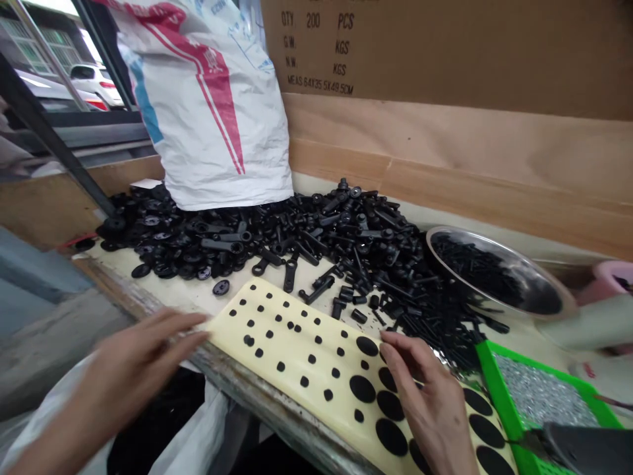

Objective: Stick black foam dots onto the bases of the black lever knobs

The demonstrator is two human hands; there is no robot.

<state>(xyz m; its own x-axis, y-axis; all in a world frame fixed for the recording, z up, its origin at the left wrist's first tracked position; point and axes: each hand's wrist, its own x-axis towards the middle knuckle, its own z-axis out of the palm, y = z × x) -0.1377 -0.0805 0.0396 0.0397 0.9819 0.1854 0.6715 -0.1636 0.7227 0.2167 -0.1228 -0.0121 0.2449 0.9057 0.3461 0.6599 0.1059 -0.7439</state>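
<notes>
A pale yellow sheet (291,343) of black stickers lies along the front of the bench, with small dots on its left part and large rounds, such as this black round sticker (362,388), on its right. My left hand (143,363), slightly blurred, has its thumb and fingertips closed at the sheet's left corner. On the far edge, beside the large rounds, my right hand (430,396) pinches the sheet between thumb and index finger. That hand covers several of the round stickers.
Black plastic crank-like parts (346,224) are heaped behind the sheet, with black discs (168,247) to the left. A white woven sack (222,112) stands behind them. At right are a metal bowl (554,293) of black pieces and a green tray (499,382) of small shiny pieces.
</notes>
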